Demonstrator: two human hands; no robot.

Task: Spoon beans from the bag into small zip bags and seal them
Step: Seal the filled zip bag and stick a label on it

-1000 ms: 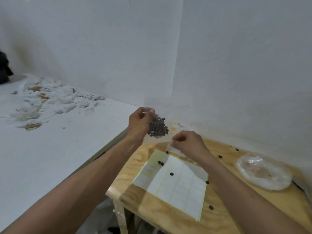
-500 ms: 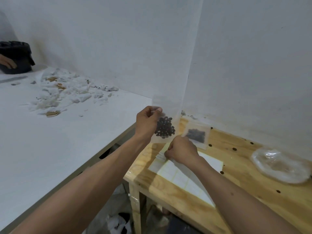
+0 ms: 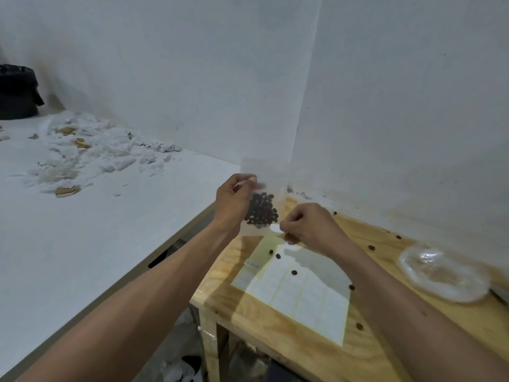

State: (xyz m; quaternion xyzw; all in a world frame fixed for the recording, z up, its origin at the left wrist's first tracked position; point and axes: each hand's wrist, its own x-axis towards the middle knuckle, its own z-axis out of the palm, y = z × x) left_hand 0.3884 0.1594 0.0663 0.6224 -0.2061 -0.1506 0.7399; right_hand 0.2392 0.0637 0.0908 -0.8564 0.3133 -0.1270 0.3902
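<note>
My left hand (image 3: 234,201) pinches the side of a small clear zip bag (image 3: 261,172) and holds it upright above the wooden table's far left corner. Dark beans (image 3: 261,210) fill its lower part. My right hand (image 3: 309,226) is just right of the bag's bottom, its thumb and fingers pinching a small white sticker (image 3: 275,229) beside the bag's lower right corner. Below the hands a white label sheet (image 3: 297,296) lies flat on the table with three loose beans on it.
The wooden table (image 3: 275,343) carries scattered loose beans and a crumpled clear plastic bag (image 3: 443,274) at the right. A white tabletop (image 3: 82,244) to the left holds torn white scraps (image 3: 82,150) and a black bin (image 3: 16,92) at the far left. White walls stand close behind.
My right hand has risen from the label sheet with a white sticker and come to the bag's lower right corner. The left hand keeps holding the bean bag upright.
</note>
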